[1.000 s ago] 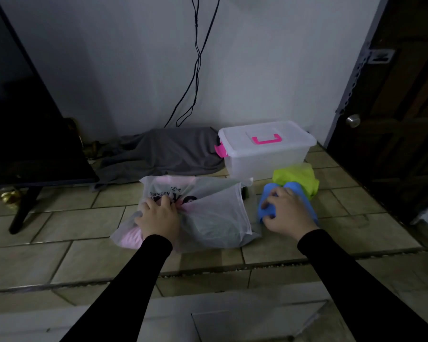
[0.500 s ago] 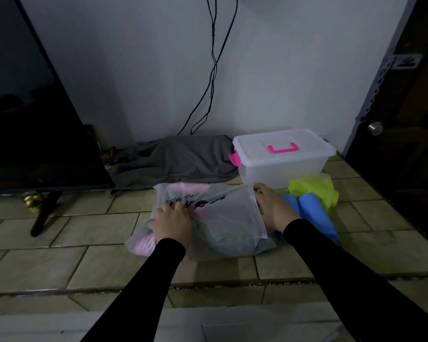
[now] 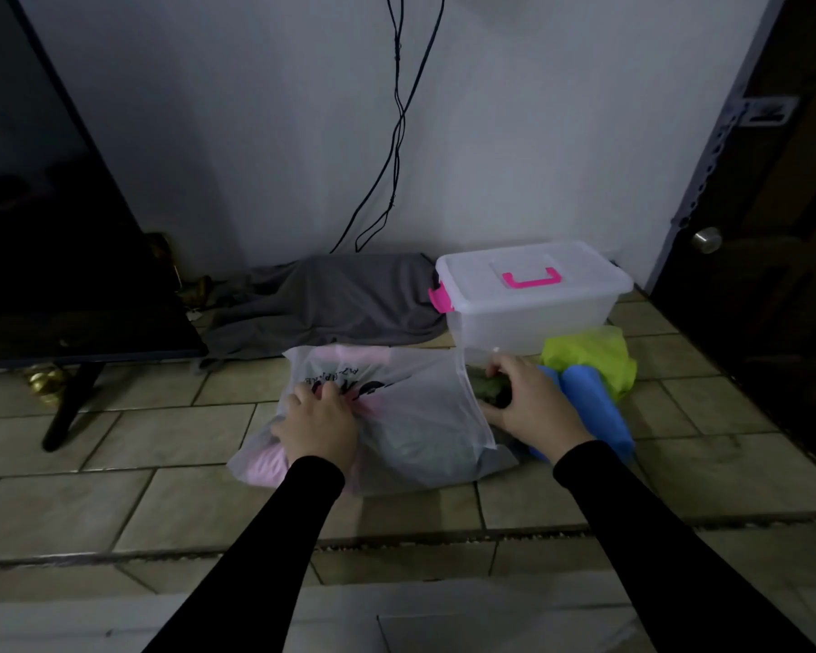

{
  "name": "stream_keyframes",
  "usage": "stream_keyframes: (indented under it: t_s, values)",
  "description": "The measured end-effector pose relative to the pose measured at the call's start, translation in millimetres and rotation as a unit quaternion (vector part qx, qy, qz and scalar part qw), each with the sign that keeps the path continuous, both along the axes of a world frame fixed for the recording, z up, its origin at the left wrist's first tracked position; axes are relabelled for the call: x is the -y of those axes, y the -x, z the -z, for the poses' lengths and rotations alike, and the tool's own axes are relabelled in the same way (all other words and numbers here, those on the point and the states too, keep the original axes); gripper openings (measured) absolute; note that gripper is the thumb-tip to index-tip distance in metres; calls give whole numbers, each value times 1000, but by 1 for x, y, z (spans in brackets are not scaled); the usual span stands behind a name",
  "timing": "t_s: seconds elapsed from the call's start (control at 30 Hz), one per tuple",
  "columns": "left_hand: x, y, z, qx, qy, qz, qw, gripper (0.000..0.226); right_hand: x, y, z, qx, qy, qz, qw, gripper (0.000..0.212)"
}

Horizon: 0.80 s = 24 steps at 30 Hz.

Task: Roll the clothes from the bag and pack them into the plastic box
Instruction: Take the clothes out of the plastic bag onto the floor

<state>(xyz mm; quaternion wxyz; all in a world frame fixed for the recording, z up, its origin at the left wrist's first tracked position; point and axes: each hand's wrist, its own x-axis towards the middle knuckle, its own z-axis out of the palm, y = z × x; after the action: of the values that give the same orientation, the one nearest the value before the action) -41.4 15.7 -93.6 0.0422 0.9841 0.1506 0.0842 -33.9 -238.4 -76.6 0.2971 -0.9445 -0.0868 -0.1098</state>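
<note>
1. Nearest me: two black sleeves reach out over the tiled floor [image 3: 114,501]. The left hand [image 3: 319,428] presses down on the thin translucent white plastic bag with dark print [image 3: 411,417], fingers bunching the film w/ pink cloth showing thru; it hasn't shifted in the last sec.
2. Right hand [image 3: 533,407] is what changed. A sec ago it sat on the rolled blue cloth bundle [image 3: 594,412]; half a sec ago it had let go and moved to the bag's open right edge. Now it's curled round a dark green-ish crumpled garment [image 3: 488,386] at the mouth, prob. pulling it out, though it's dim there and I can't be sure how much is free.
3. Meaning: one roll is done and parked on the floor, next item is being drawn from the bag. Rolling of it not yet begun.
4. Just behind the blue roll: a lime-green cloth [image 3: 590,355], loosely heaped, touching it.
5. Further back: the clear plastic storage box with pink handle and latch [image 3: 533,299], lid on, nothing visibly packed yet. Needs opening before anything goes in.
6. Far: grey cloth [image 3: 330,304] heaped by the wall, black TV [image 3: 57,228] left, cables [image 3: 396,134] hanging.
</note>
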Motion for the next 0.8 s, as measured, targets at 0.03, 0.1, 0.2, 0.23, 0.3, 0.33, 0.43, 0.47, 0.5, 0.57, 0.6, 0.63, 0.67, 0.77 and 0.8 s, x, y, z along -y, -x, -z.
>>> stream_keyframes:
  t_s: [0.03,0.1,0.2,0.23,0.3,0.33,0.43,0.47,0.5,0.57,0.6,0.63,0.67,0.77,0.8]
  values:
    - [0,0,1,-1,0,0,1000,30,3,4,-2,-20,18,4,1000,46]
    - [0,-1,2,0,3,-1,1000,30,4,12,-1,-81,94,11,992,57]
    - [1,-1,3,15,8,-2,1000,31,-5,21,4,-111,207,30,972,63]
    - [0,0,3,15,11,-2,1000,31,-8,21,3,-110,223,33,968,61]
    - [0,0,4,14,13,1,1000,32,-11,21,-3,-115,218,38,968,53]
    - [0,1,4,14,14,2,1000,32,-10,22,-7,-118,198,41,972,48]
    - [-1,2,4,18,15,2,1000,33,-1,34,-15,-84,97,70,989,39]
    - [0,2,4,17,14,1,1000,33,5,40,-16,-59,51,88,993,38]
    - [-1,2,4,16,14,0,1000,33,10,46,-17,-27,1,110,994,37]
    - [-1,1,5,20,18,-1,1000,33,19,57,-17,31,-92,166,981,35]
    - [-1,1,6,25,21,-1,999,33,23,61,-15,47,-127,203,970,34]
    - [-1,1,6,29,24,-1,999,33,26,64,-12,52,-150,242,957,36]
    - [-1,1,7,32,26,0,999,33,27,64,-8,40,-154,277,948,39]
    - [-1,1,7,34,31,1,999,33,27,61,5,-56,-10,318,946,48]
    - [-1,1,6,32,29,0,999,33,26,60,5,-82,45,327,940,52]
